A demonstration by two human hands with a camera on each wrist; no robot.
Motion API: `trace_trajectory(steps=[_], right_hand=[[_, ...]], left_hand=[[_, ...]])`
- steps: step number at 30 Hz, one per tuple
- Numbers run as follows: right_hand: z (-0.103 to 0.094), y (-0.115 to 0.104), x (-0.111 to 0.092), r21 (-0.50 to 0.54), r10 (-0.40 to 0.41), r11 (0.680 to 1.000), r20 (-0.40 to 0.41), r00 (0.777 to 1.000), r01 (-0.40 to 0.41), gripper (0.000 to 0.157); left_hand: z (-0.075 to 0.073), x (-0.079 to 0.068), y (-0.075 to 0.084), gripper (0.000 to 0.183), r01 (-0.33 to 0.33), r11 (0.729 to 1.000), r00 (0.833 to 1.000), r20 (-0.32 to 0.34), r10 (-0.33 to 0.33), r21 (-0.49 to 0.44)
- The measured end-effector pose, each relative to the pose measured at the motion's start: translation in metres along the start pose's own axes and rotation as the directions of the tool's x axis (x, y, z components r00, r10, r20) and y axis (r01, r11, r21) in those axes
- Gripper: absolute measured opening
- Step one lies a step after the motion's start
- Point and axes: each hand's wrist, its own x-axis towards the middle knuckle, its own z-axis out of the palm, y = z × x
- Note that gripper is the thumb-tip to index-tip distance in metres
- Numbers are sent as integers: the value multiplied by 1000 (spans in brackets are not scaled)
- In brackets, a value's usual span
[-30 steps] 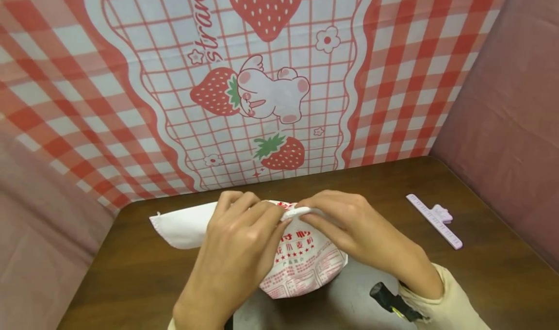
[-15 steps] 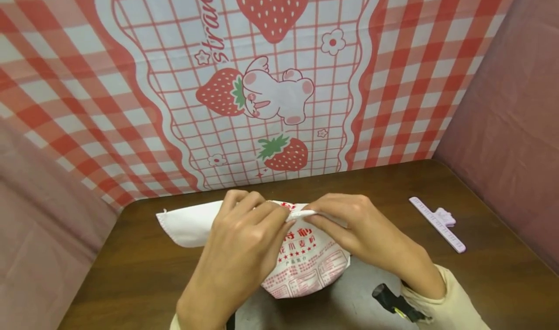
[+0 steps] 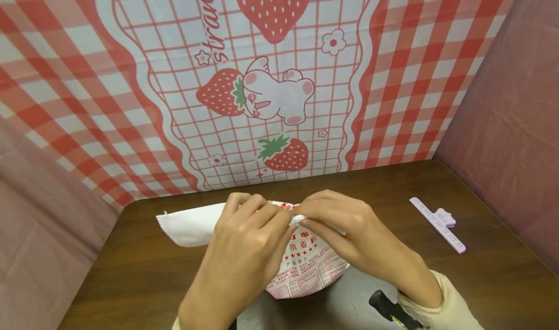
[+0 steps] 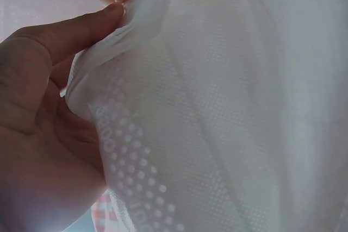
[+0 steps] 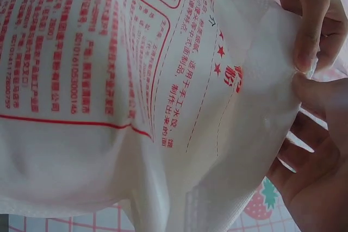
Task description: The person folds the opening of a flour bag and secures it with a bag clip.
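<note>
A white flour bag (image 3: 305,272) with red printing stands on the table, its top edge gathered into a narrow fold. My left hand (image 3: 244,238) pinches that fold between thumb and fingers, just left of centre. Close beside it, my right hand (image 3: 349,223) pinches the same fold, the fingertips of both hands almost meeting. A white flap of the bag (image 3: 189,225) sticks out to the left past my left hand. In the right wrist view, the printed face of the bag (image 5: 179,69) hangs below the pinched edge. The left wrist view shows its plain woven side (image 4: 206,107).
A pale purple bag clip (image 3: 438,223) lies on the wooden table (image 3: 384,189) to the right. A grey mat (image 3: 358,296) lies under the bag. Behind rises a strawberry-print cloth (image 3: 279,92), with pink curtains (image 3: 502,102) at the sides.
My right hand has shifted slightly left along the fold, closer to my left hand. Less of the rolled edge shows between them. The view has swung slightly.
</note>
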Motion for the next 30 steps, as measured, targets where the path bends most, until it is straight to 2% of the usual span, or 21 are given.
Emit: trace_trajectory(steps=[6, 14, 21, 26, 30], right_hand=[[0, 0, -1, -84, -64, 995, -54, 997, 59, 25], [0, 3, -2, -67, -30, 997, -36, 999, 28, 22], [-2, 5, -7, -121, -21, 992, -8, 1000, 20, 25], [-6, 7, -9, -80, 71, 995, 58, 996, -67, 16], [-10, 8, -10, -102, 130, 987, 95, 987, -121, 13]], left_hand=[[1, 2, 0, 4, -14, 1000, 1000, -20, 14, 4], [0, 1, -3, 8, -15, 1000, 1000, -12, 16, 7], [-1, 0, -6, 11, -20, 1000, 1000, -8, 20, -7], [-3, 0, -8, 11, -14, 1000, 1000, -10, 14, -16], [-4, 0, -10, 11, -19, 1000, 1000, -14, 19, -23]])
